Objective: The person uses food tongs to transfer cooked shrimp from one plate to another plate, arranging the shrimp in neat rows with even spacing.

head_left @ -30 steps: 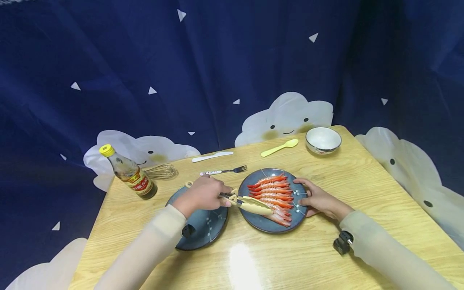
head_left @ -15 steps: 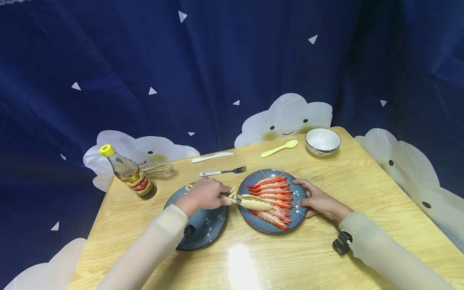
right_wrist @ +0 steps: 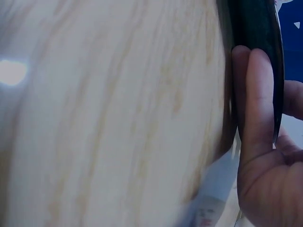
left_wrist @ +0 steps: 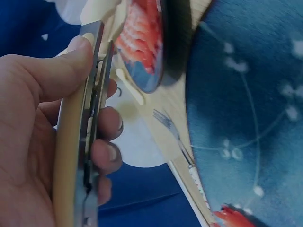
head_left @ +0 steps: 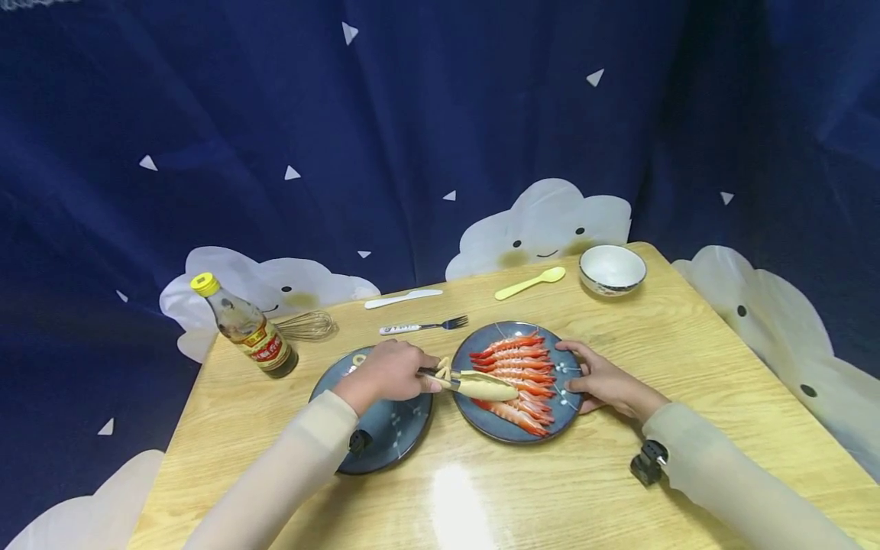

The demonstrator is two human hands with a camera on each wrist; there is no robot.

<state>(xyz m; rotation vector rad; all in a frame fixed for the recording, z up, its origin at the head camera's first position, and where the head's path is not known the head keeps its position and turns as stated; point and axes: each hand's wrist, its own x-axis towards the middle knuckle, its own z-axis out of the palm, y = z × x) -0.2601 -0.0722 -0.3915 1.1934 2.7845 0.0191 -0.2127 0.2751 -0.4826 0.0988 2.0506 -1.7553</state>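
Observation:
My left hand [head_left: 393, 372] grips a pair of tongs [head_left: 484, 386] with cream heads and metal-edged handles. In the left wrist view, thumb and fingers wrap the handles. The tongs' heads lie over the lower shrimp [head_left: 512, 354], several of which are fanned out on a blue plate [head_left: 560, 422]; whether they pinch one is hidden. My right hand [head_left: 605, 380] holds this plate's right rim, thumb above and fingers beneath in the right wrist view. Under my left hand is a second blue plate [head_left: 402, 451]. A red piece [left_wrist: 233, 217] shows at its edge in the left wrist view.
Behind the plates lie a fork [head_left: 422, 326], a white knife [head_left: 403, 299] and a yellow spoon [head_left: 529, 283]. A white bowl [head_left: 612, 269] stands at the back right. A sauce bottle [head_left: 254, 332] and a whisk [head_left: 307, 326] are at the left.
The tongs' heads have drawn closer together over the lower shrimp. The front shrimp have shifted slightly left and show more. My right hand keeps its hold on the plate.

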